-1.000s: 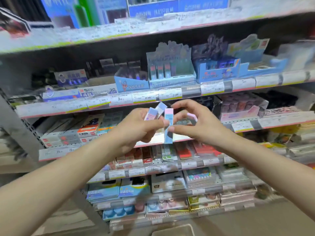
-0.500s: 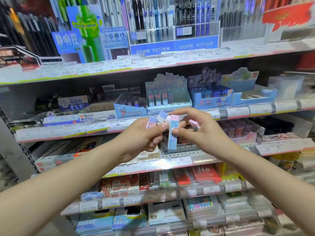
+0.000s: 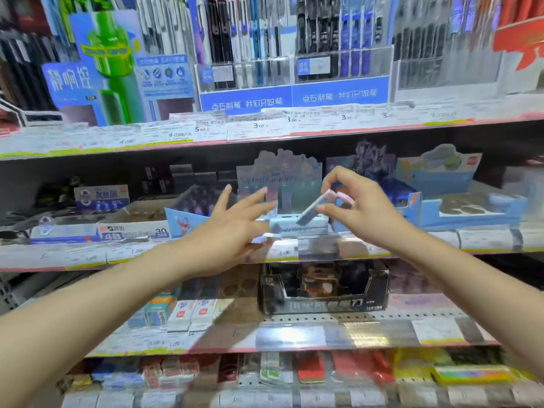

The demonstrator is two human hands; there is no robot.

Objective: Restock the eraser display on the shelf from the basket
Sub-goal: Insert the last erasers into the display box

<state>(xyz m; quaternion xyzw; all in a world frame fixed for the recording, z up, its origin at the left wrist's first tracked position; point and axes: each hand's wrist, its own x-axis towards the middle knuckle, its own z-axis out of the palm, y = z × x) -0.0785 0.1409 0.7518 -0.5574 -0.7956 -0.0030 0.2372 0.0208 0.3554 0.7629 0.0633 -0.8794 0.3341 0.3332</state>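
Erasers (image 3: 312, 212), slim blocks, pinched by right hand (image 3: 357, 206); left hand (image 3: 232, 228) seemingly splayed.

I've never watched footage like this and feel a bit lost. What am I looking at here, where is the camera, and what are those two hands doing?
There is no machine here: the camera sits on a person's head and looks forward and down, so the two bare arms are the wearer's own. They stand before stationery shelves with price-label strips. The right hand pinches a slim pink and grey eraser, tilted, just above the pale blue cardboard eraser display box on the middle shelf. The left hand reaches toward the same box with fingers spread; small pale erasers show beneath it, but blur hides whether it holds them. Pens hang above; a black display box stands one shelf lower. No basket is in view.
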